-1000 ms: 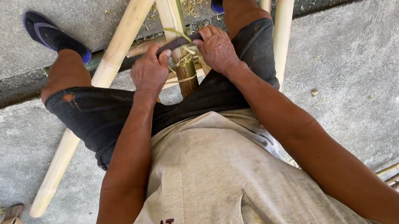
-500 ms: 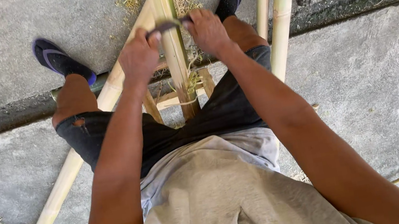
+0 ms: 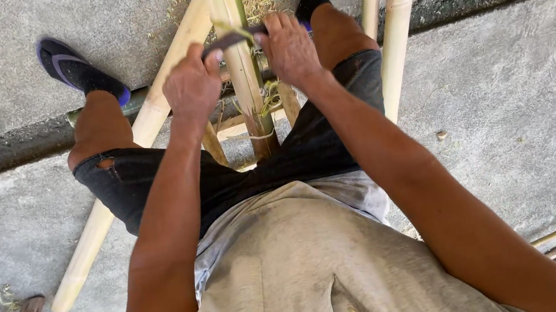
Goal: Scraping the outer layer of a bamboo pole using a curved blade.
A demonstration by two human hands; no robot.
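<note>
Both hands on a blade across a bamboo pole.
Left hand and right hand are closed around the blade, seemingly a drawknife, on the pole.

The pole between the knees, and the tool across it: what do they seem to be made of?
The pole looks like bamboo: pale yellow-green, smooth, with peeled fibres curling off it. The tool, gripped at both ends by the left hand and right hand, seems a dull dark metal blade, though little of it shows.

bamboo pole | pale green-yellow, upright btwn knees | dark blade across it (both ends gripped)
</note>
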